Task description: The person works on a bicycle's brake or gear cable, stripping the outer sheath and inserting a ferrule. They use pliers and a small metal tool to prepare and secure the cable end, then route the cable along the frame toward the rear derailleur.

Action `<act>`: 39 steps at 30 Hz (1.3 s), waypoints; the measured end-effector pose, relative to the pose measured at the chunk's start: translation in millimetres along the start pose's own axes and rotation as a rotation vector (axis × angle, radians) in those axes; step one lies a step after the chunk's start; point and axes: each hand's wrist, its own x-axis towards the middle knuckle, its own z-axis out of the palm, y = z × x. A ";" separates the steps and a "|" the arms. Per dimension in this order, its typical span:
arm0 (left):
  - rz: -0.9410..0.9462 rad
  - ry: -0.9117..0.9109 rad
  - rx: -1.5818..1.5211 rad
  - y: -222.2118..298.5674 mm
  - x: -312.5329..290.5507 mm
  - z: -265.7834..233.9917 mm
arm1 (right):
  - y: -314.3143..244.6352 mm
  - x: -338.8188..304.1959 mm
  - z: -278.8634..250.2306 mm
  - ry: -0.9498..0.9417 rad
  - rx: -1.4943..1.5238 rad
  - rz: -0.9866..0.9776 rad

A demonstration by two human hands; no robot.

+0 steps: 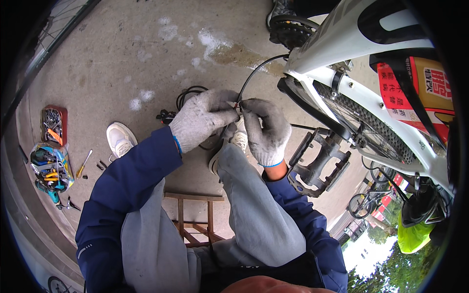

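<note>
Both my hands wear grey-white knit gloves with darkened fingers. They meet at a thin black cable (253, 74) that curves down from the frame of a white bicycle (325, 51). My left hand (205, 118) is closed, thumb and fingers pinching the cable where a small reddish bit shows. Right beside it, my right hand (266, 131) is also closed, its fingertips pressed at the same spot. The exact end of the cable between the fingertips is hidden. More black cable lies looped behind my left hand. A black pedal (320, 162) stands just right of my right hand.
A toolbox tin (53, 126) and a bag of tools (50, 167) sit at the left, with a screwdriver (84, 163) beside them. Beneath me is a wooden stool (210, 215). A bicycle wheel (56, 41) is at the upper left. Someone's shoe (279, 10) shows at the top.
</note>
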 end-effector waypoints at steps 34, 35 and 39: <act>0.016 0.039 -0.057 -5.0 2.4 4.1 | -2.4 5.1 -4.7 -0.025 -0.037 -0.039; 0.008 0.038 -0.019 -4.8 2.1 3.4 | -1.3 4.8 -5.3 -0.020 -0.069 -0.033; 0.019 0.016 -0.019 -5.5 2.5 1.7 | 0.8 3.3 -4.0 0.004 0.021 0.012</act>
